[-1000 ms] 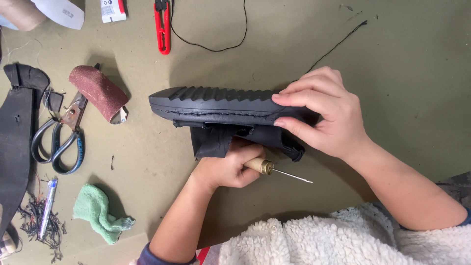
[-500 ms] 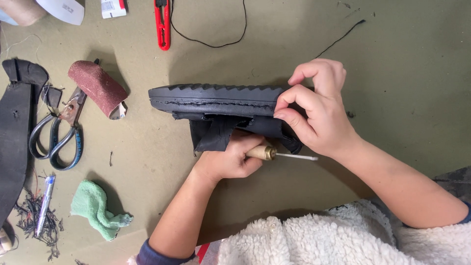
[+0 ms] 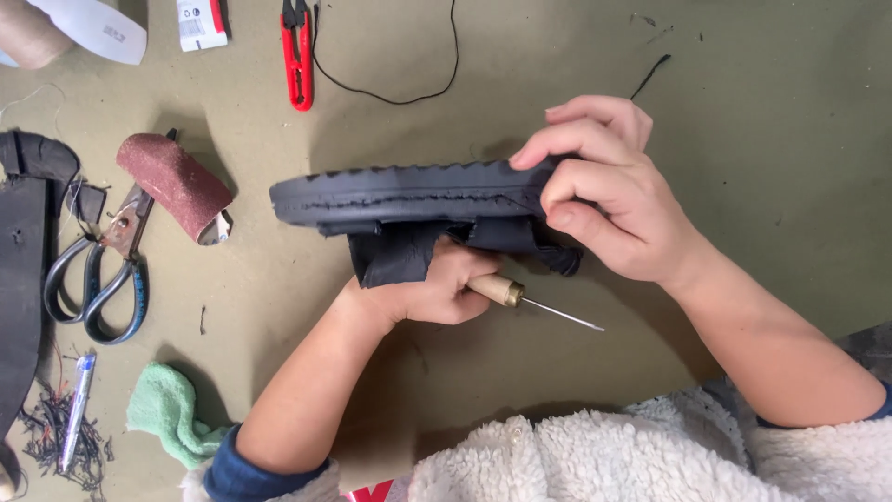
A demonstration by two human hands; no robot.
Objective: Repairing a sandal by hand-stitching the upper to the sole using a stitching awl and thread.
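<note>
A black sandal point(image 3: 400, 195) with a ridged tread sole stands on its edge on the olive table. My right hand point(image 3: 613, 195) grips its right end, fingers curled over the top edge of the sole. Below the sole hangs the sandal's black strap point(image 3: 390, 256). My left hand point(image 3: 427, 293) presses against that strap from underneath and holds an awl point(image 3: 548, 309) by its wooden handle. The awl's thin metal needle points right, away from the sandal, touching nothing.
Left of the sandal lie a sandpaper roll point(image 3: 172, 186), scissors point(image 3: 93, 279), a black sole piece point(image 3: 23, 279), a pen point(image 3: 76, 409) and a green cloth point(image 3: 167, 414). Red thread snips point(image 3: 297, 51) and a black thread point(image 3: 400, 93) lie at the back.
My right hand's fingers have slid up from the sole's side to hook over its top edge. The left hand and awl have stayed under the strap.
</note>
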